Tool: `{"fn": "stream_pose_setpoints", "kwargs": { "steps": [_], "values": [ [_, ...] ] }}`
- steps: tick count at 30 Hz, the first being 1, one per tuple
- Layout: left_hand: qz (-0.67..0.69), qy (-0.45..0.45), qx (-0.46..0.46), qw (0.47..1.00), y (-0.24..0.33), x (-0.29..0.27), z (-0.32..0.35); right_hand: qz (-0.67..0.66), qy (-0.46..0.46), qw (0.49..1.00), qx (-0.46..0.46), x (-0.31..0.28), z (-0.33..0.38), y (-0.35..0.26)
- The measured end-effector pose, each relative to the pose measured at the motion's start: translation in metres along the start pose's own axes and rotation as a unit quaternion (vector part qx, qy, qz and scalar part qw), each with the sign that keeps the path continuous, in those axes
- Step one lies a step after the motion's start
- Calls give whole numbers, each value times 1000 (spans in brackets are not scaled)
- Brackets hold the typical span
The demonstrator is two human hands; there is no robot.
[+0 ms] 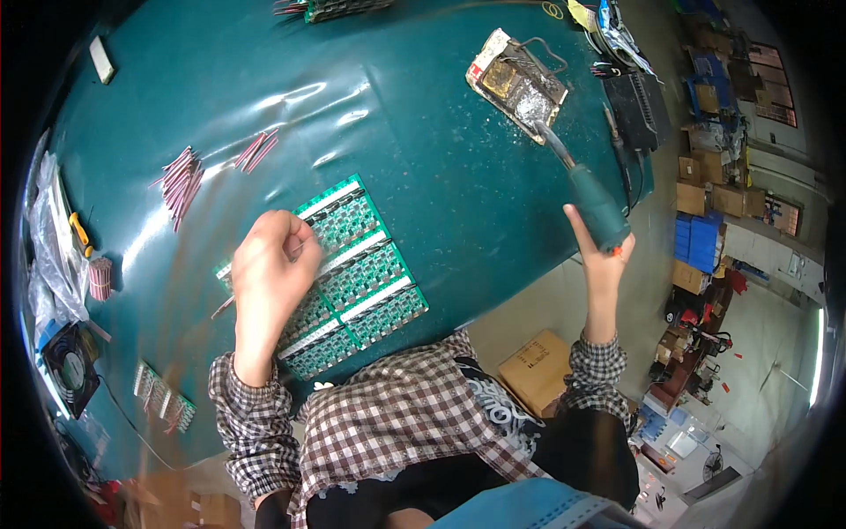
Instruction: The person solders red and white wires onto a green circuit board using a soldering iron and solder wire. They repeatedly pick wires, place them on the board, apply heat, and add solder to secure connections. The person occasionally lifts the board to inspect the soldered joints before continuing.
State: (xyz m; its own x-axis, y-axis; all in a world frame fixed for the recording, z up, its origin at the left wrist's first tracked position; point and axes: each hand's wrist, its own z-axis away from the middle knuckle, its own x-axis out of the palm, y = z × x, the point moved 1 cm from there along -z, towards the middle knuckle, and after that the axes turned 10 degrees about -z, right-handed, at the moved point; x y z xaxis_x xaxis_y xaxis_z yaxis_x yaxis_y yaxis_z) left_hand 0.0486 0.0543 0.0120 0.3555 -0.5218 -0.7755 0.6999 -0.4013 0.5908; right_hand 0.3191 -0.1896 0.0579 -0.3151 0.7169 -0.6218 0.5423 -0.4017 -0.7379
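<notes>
My right hand (604,260) is wrapped round the thick green handle of a soldering iron (599,204). Its metal tip reaches a small worn tray (500,79) and touches the silvery, crusted material there. At the left, my left hand (275,260) is closed in a pinch above a green circuit board panel (374,269), covering its left part. What those fingers hold is hidden, though a thin wire-like end (222,308) shows beside the wrist. The panel carries rows of small parts, with white strips and dark wires between them.
Red and dark wires (181,185) lie in a loose pile beyond my left hand, near a smaller bunch (256,151). A black box (633,110) stands at the right edge. A fan (70,370), another board (164,395) and a yellow-handled tool (80,234) are at left.
</notes>
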Motion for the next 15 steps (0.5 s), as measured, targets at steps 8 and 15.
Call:
{"fn": "stream_pose_setpoints", "kwargs": {
  "steps": [8,15],
  "values": [
    [9,16,15,1000,-3,2,0,-194,75,963,171,-1,-7,-15],
    [5,3,1,1000,-1,0,0,-159,55,975,148,6,-11,-8]
  ]
}}
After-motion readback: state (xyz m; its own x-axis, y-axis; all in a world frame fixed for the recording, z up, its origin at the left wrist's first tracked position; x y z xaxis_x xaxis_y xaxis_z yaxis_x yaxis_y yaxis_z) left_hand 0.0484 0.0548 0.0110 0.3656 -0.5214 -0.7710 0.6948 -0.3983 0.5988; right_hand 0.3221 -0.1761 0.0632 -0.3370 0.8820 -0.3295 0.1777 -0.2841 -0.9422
